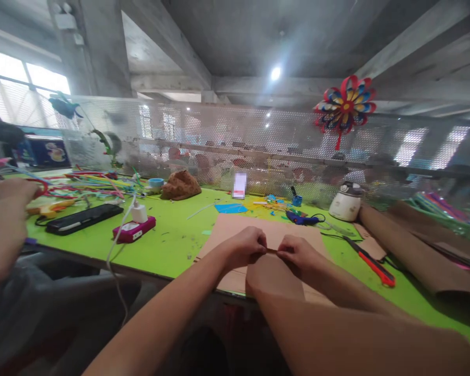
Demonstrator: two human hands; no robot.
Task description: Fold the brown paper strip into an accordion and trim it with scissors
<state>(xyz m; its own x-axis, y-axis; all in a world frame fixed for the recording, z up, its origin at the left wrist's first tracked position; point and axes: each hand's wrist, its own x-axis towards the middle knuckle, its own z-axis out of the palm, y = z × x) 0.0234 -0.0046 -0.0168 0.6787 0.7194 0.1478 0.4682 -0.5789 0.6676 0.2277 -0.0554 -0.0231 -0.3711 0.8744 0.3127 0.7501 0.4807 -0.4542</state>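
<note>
My left hand and my right hand are close together in the middle of the view, fingers pinched. Between them they grip the far edge of a long brown paper sheet. That edge looks folded or rolled into a narrow strip. The sheet runs back towards me and off to the lower right, passing below my right forearm. Beneath my hands lies a light brown cardboard sheet, flat on the green table.
To the right are a red utility knife, a roll of brown paper and a white kettle. A blue glue gun sits behind the cardboard. Leftward are a magenta power strip, a black case and another person's hand.
</note>
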